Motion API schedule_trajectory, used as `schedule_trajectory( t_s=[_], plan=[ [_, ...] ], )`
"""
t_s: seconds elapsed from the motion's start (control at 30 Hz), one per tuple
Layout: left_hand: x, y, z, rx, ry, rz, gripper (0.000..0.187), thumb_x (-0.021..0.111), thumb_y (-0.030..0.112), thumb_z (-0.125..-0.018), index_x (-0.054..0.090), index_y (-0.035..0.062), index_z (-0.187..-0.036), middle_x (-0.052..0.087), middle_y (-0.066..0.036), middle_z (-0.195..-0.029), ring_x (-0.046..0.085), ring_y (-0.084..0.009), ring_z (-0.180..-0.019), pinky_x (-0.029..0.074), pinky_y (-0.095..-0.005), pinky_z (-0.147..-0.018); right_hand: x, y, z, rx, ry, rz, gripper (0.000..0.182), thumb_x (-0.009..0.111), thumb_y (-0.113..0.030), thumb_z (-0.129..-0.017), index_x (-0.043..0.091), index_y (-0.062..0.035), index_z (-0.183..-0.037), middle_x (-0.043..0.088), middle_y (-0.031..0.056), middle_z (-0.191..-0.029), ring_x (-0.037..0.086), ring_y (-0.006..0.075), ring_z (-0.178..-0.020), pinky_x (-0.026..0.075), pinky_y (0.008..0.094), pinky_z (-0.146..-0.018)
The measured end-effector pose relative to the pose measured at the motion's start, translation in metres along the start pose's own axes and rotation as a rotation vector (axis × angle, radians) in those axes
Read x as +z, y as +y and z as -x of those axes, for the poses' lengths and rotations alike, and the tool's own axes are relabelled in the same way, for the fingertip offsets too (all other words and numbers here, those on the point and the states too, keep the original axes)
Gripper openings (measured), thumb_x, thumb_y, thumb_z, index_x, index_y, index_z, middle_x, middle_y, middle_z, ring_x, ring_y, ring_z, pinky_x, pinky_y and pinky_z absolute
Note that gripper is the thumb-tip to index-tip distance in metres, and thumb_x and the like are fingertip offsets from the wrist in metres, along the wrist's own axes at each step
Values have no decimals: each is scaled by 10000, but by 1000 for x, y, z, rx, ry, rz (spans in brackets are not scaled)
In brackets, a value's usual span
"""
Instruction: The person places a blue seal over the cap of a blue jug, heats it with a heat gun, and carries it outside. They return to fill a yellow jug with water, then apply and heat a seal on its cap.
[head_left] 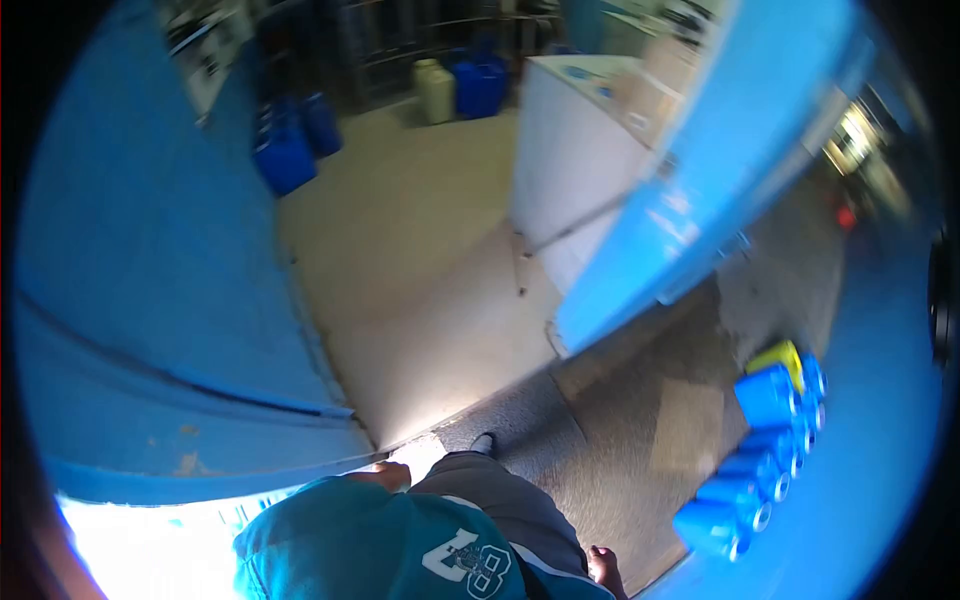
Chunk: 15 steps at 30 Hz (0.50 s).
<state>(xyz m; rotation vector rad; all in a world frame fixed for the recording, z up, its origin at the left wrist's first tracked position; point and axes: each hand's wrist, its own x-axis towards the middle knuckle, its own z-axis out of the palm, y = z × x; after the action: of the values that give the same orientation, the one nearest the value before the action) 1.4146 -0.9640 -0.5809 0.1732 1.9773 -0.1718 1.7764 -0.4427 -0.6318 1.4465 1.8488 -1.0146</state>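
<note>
My left hand (392, 476) is low in front of my body, beside the bottom of the blue wall panel (180, 400). It is small and blurred, and its fingers cannot be made out. Down at my right side hangs my right hand (602, 564), partly cut off by my body. Its fingers look bent, but the inside of the hand is hidden. No object shows in either hand. My shoe (484, 442) points toward a doorway, where a blue door (720, 150) stands swung open on the right.
Several blue jerrycans (768, 398) and a yellow one (780, 360) line the right wall. Past the doorway are more blue cans (284, 150), a cream can (433, 92) and a white counter (570, 160) bearing a cardboard box (655, 88). A threshold edge crosses the floor (400, 250).
</note>
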Motion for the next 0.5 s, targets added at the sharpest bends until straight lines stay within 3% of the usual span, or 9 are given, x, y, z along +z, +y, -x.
schedule_trajectory(
  t_s=[0.17, 0.2, 0.23, 0.27, 0.3, 0.37, 0.5],
  plan=[
    [-21, -30, -25, 60, -104, -27, 430, 672, 236, -855, 665, 78, -1255, 677, -136, -1270, 621, -316, -1220, 518, -529, -928, -68, -171, -128, -322, 103, 395, 448, 608, -440, -941, 687, -6, -860, 695, 209, -803, 693, 335, -797, 500, 463, -727],
    [-28, -36, -23, -32, 77, 253, 460, 666, 266, -863, 635, 68, -1277, 686, -156, -1236, 630, -332, -1196, 518, -527, -933, -75, -228, -116, -620, 197, 417, 459, 595, -454, -926, 653, -16, -800, 669, 225, -777, 669, 379, -775, 483, 496, -715],
    [-35, -43, -23, -132, 263, 522, 493, 659, 296, -872, 605, 57, -1299, 695, -175, -1203, 640, -349, -1171, 518, -524, -937, -86, -298, -110, -539, 95, 666, 422, 634, -414, -935, 704, 3, -942, 726, 194, -910, 696, 356, -903, 524, 473, -814],
    [-45, -53, -28, -67, 305, 581, 525, 664, 340, -875, 583, 56, -1309, 696, -191, -1182, 640, -360, -1159, 522, -505, -940, -85, -353, -90, -617, 152, 513, 458, 664, -442, -904, 703, 3, -1002, 721, 212, -1011, 674, 367, -1049, 512, 456, -900],
    [-52, -63, -41, -1, 347, 636, 560, 669, 384, -878, 561, 55, -1319, 696, -206, -1162, 641, -370, -1147, 526, -486, -943, -77, -385, -127, -766, 164, 514, 477, 687, -448, -884, 689, -1, -1051, 708, 239, -1038, 668, 397, -1047, 515, 467, -900],
    [-61, -76, -68, -7, 454, 884, 574, 693, 433, -867, 585, 43, -1274, 691, -229, -1142, 654, -371, -1106, 531, -438, -940, -69, -478, -99, -883, 165, 365, 439, 690, -395, -887, 675, 0, -1077, 703, 241, -1059, 673, 390, -1025, 516, 467, -895],
    [-107, -91, -78, 11, 567, 1103, 516, 712, 395, -879, 610, 41, -1240, 699, -222, -1121, 680, -343, -1037, 535, -402, -920, -41, -610, -106, -1096, 46, 269, 387, 683, -355, -888, 676, -7, -1059, 705, 219, -1043, 679, 362, -1002, 518, 448, -888]
  ],
)
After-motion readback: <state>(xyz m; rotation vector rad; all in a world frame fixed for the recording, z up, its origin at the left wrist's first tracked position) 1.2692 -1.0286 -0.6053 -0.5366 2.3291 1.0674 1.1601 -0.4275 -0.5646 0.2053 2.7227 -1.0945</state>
